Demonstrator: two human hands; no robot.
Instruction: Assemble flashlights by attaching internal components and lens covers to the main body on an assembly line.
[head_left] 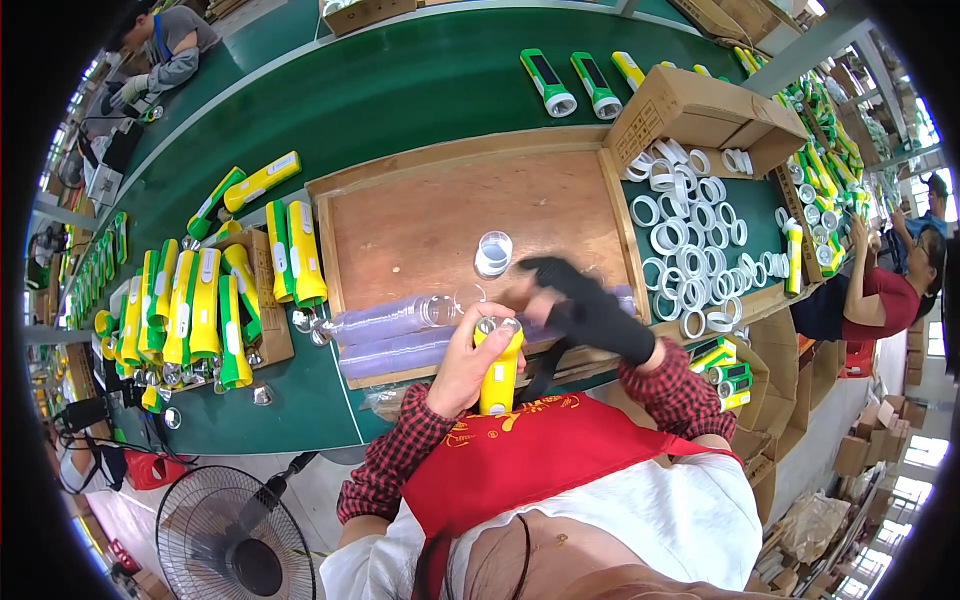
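Observation:
My left hand (462, 362) is closed around a yellow flashlight (499, 385), its head end up, against my red apron. On my right hand (592, 312) is a black glove that leaves the fingertips bare. Those fingertips hover just right of the flashlight's head, smeared by motion, so I cannot tell whether they hold anything. Beyond my hands, a white ring with a clear part (493, 256) rests on the wooden tray (400, 220). Rows of stacked clear lenses (385, 322) in purplish wrap lie along the tray's near edge, partly behind my hands.
Yellow and green flashlights (205, 300) crowd the left side, some in a cardboard box. Many white rings (690, 240) lie to the right beside an open carton (700, 110). A black fan (250, 540) stands lower left. Other people (890, 290) work at right and far left.

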